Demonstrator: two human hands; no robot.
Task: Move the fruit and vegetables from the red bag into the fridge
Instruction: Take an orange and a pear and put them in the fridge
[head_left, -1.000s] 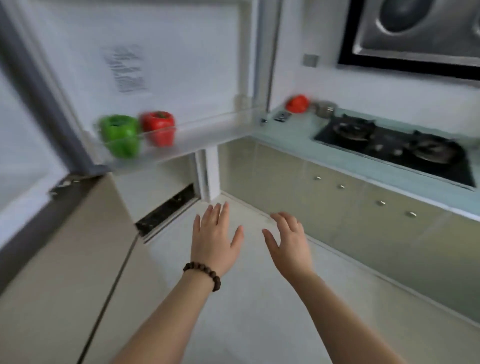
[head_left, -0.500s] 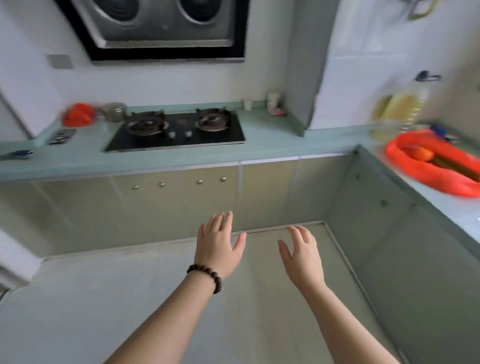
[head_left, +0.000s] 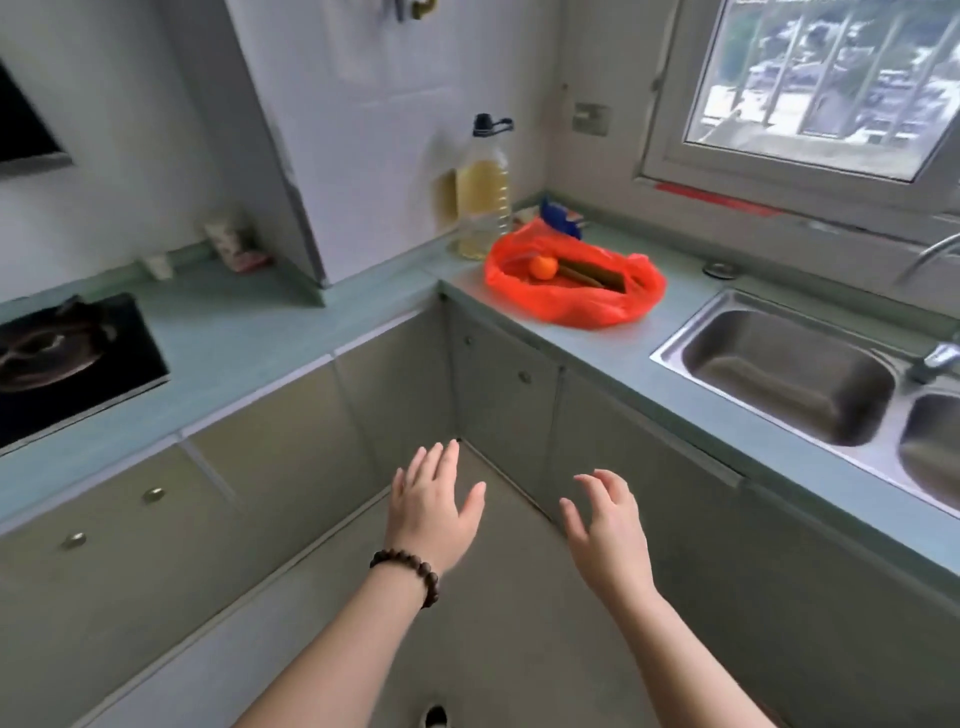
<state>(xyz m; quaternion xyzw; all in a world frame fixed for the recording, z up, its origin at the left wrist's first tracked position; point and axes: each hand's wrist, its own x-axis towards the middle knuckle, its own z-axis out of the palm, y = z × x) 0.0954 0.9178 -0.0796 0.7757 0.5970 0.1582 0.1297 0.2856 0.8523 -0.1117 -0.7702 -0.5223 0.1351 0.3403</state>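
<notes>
Bag (head_left: 574, 296) between bottle (head_left: 482, 197), sink (head_left: 779, 369)

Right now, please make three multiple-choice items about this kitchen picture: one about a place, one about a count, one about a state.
1. Where does the red bag lie?
A. in the sink
B. on the counter beside the oil bottle
C. on the stove

2. How many round orange fruits show inside the bag?
A. one
B. three
C. five

3. What state are the two hands in?
A. both open and empty
B. both closed on fruit
C. one holding the bag

Answers:
1 B: the bag rests on the counter, next to the oil bottle.
2 A: a single orange fruit is visible.
3 A: left hand and right hand have spread fingers, holding nothing.
</notes>
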